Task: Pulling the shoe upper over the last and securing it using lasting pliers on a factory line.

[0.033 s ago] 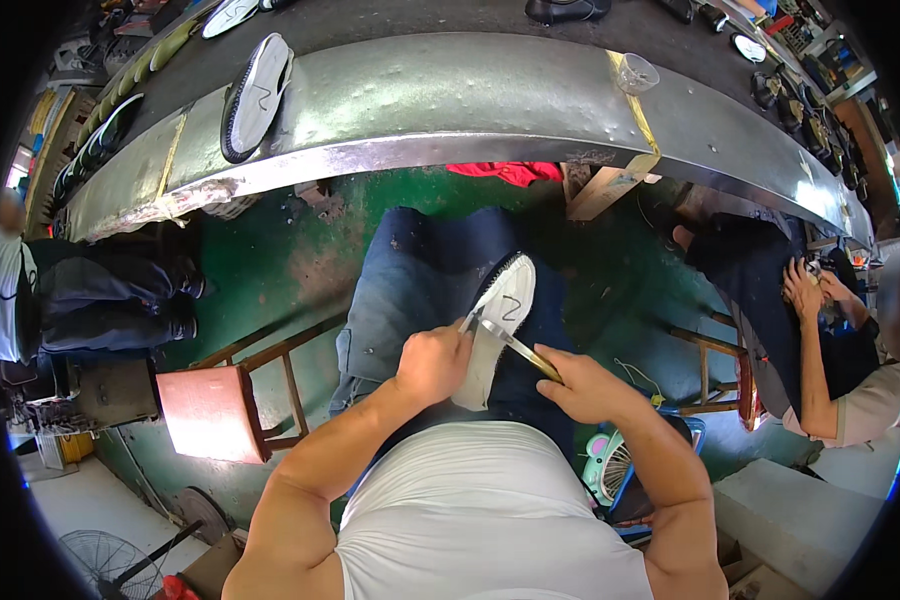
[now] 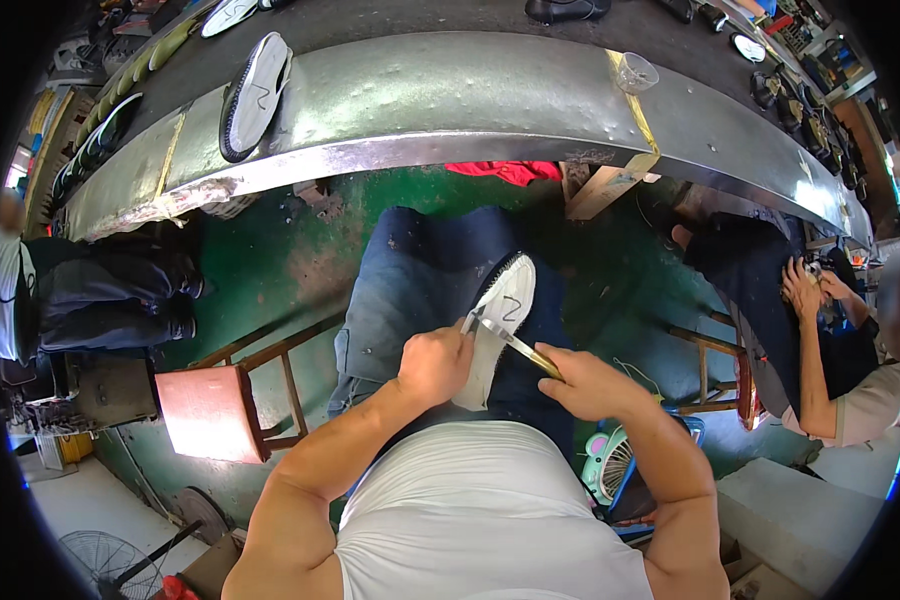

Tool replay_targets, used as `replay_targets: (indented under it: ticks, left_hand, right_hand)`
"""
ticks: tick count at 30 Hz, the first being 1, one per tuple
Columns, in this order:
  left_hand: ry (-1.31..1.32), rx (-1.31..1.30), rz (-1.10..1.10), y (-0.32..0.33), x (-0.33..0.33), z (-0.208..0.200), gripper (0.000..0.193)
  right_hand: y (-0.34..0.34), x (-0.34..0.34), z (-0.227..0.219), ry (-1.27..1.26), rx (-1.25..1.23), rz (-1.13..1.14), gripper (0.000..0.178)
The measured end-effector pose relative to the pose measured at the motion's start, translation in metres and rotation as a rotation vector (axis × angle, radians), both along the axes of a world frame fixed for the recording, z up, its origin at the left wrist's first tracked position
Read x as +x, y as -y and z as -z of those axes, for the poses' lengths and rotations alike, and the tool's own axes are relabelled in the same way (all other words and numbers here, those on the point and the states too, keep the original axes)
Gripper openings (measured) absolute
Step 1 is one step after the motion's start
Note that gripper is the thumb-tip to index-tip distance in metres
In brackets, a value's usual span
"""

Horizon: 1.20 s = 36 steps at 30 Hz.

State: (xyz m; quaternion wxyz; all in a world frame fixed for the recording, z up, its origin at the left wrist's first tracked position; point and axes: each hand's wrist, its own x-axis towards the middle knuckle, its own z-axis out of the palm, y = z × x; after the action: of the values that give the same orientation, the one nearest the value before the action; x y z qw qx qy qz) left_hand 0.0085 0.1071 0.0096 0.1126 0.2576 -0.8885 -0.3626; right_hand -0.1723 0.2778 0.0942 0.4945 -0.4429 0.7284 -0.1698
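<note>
A shoe (image 2: 510,296) with a pale sole and a dark stitched edge lies sole up across my lap, its toe pointing away from me. A dark curved mark shows on the sole. My right hand (image 2: 588,384) is wrapped round the yellowish grip of a hammer (image 2: 515,346); its metal head is at the shoe's left edge, close to the fingers of my left hand. Against that same edge, my left hand (image 2: 435,366) is closed, thumb and fingers pinched together. Whatever is between them is too small to make out.
A metal-edged workbench (image 2: 450,95) spans the far side, bearing another shoe (image 2: 257,98) and a clear cup (image 2: 637,72). A stool (image 2: 213,415) stands left, a small green fan (image 2: 606,468) right. Co-workers sit at both sides; the right person's hands (image 2: 802,290) are busy.
</note>
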Motion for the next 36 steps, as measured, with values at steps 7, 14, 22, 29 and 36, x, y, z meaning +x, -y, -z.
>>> replay_targets:
  ticks: [7,14,22,29,36]
  left_hand:
    - [-0.216,0.654,-0.115,-0.002,-0.001,0.039,0.055]
    - [-0.187,1.247,-0.085,0.009,-0.003,0.060,0.068]
    - [-0.154,0.996,-0.092,0.006,-0.020,0.071,0.073]
    - [-0.114,0.607,-0.079,0.005,-0.017,0.054,0.067]
    - [0.101,0.288,0.155,0.018,-0.025,0.025,0.057]
  right_hand:
    - [0.019,-0.024,-0.006,-0.074,0.212,-0.183,0.034]
    - [0.014,0.048,0.043,-0.029,-0.001,0.345,0.026]
    - [0.003,0.008,0.059,-0.592,-0.442,0.094,0.041]
    - [0.020,0.011,0.065,0.184,0.029,0.388,0.027]
    - [-0.005,0.009,0.092,0.816,0.102,0.632,0.027]
